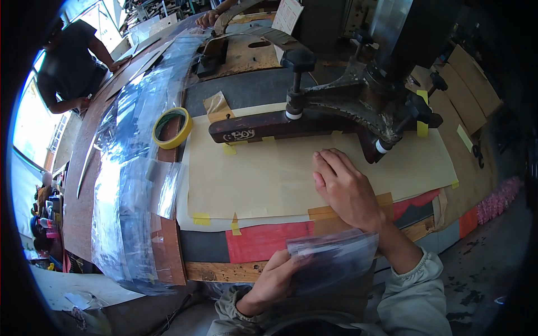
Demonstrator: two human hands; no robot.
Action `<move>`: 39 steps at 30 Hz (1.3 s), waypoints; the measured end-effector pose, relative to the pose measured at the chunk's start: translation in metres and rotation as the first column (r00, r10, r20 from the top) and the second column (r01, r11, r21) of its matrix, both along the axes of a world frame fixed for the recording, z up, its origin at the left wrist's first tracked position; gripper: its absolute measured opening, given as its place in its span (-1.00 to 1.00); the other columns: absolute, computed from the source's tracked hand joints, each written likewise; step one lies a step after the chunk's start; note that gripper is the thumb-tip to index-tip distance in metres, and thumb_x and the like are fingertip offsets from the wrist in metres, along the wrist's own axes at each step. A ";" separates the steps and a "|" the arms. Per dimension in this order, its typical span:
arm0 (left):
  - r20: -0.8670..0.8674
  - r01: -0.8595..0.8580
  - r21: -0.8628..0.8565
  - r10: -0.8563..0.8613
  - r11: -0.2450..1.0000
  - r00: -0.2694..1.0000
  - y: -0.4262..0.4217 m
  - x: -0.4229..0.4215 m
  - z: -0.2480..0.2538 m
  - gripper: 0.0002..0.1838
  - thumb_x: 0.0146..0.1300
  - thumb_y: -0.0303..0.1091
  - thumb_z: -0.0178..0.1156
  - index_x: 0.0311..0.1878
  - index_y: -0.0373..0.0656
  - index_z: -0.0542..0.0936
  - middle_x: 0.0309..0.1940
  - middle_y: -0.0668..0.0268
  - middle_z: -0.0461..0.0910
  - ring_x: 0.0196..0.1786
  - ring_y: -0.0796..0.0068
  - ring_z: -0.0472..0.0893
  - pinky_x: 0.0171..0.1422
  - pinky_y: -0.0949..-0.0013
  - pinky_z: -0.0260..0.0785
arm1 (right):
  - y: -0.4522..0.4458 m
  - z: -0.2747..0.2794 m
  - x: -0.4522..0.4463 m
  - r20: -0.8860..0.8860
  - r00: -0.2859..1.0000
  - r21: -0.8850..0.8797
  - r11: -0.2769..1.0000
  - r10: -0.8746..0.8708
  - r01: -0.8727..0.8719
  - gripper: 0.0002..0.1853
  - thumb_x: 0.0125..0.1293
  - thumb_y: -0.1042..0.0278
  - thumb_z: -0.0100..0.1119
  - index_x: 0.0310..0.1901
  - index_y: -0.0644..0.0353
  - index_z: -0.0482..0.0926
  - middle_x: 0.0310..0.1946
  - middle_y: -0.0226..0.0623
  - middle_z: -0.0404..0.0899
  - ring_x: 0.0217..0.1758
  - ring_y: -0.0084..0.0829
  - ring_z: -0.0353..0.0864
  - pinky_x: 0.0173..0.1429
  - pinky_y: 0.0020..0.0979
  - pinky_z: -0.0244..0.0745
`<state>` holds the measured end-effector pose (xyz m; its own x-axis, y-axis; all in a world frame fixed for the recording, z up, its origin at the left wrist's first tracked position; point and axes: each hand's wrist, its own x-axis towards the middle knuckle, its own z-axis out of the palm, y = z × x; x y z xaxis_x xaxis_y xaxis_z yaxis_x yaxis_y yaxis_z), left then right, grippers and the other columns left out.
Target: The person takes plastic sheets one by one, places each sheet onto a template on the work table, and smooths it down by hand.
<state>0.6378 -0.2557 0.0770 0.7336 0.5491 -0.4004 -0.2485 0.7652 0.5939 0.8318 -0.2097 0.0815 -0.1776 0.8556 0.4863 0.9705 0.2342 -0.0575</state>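
My left hand [273, 283] is closed on the left edge of a stack of clear plastic sheets [336, 257], held low in front of my body. My right hand [350, 193] lies on cream paper [246, 185], its fingers stretched forward and holding nothing. Bits of yellow tape [202, 219] fix the paper along its front edge, and brown tape [322, 213] shows beside my right wrist. Just beyond that hand, a dark press arm [255, 127] with white lettering stands over the paper.
A yellow tape roll [185, 134] sits left of the paper. Clear plastic sheets [126, 207] cover much of the brown table [78, 224]. Black clamp knobs [298, 61] rise above the machine. A person [70, 61] stands at far left; another person's hand [208, 19] is at the back.
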 end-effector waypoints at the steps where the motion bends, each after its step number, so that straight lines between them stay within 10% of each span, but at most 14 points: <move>1: -0.002 0.008 0.005 -0.008 1.000 1.000 0.000 0.000 0.000 -0.68 0.29 -0.29 -0.07 0.00 -0.31 0.43 -0.17 0.31 0.52 -0.14 0.64 0.45 -0.08 0.59 0.25 | 0.000 -0.001 0.000 -0.021 1.000 -0.006 1.000 -0.007 0.006 -0.70 0.12 0.40 0.04 -0.18 0.48 0.46 -0.23 -0.10 0.45 -0.05 -0.30 0.43 0.02 -0.45 0.41; 31: -0.040 0.031 0.087 -0.027 0.996 0.999 0.000 0.006 -0.004 -0.69 0.31 -0.36 -0.11 0.05 -0.26 0.42 -0.30 0.40 0.48 -0.40 0.75 0.35 -0.47 0.62 0.13 | 0.005 -0.002 0.006 -0.158 0.987 -0.051 0.999 -0.020 0.012 -0.70 0.13 0.48 0.01 -0.09 0.44 0.42 -0.12 -0.12 0.41 -0.01 -0.29 0.44 -0.04 -0.42 0.49; 33: -0.081 -0.041 0.361 0.075 0.932 0.994 -0.007 0.007 -0.022 -0.69 0.30 -0.35 -0.11 0.05 -0.24 0.42 -0.27 0.38 0.49 -0.37 0.73 0.38 -0.46 0.59 0.17 | 0.005 -0.002 0.006 -0.162 0.987 -0.048 0.999 -0.021 0.013 -0.70 0.13 0.48 0.01 -0.09 0.43 0.42 -0.13 -0.13 0.42 -0.02 -0.29 0.44 -0.04 -0.42 0.49; 39: 0.049 0.002 0.072 -0.006 0.997 0.999 0.000 0.006 -0.002 -0.68 0.31 -0.37 -0.12 0.06 -0.30 0.40 -0.12 0.29 0.49 -0.10 0.60 0.44 -0.14 0.53 0.28 | 0.005 -0.003 0.005 -0.162 0.986 -0.041 0.999 -0.042 0.035 -0.69 0.11 0.49 0.02 -0.10 0.43 0.42 -0.13 -0.13 0.43 -0.05 -0.29 0.45 -0.06 -0.41 0.49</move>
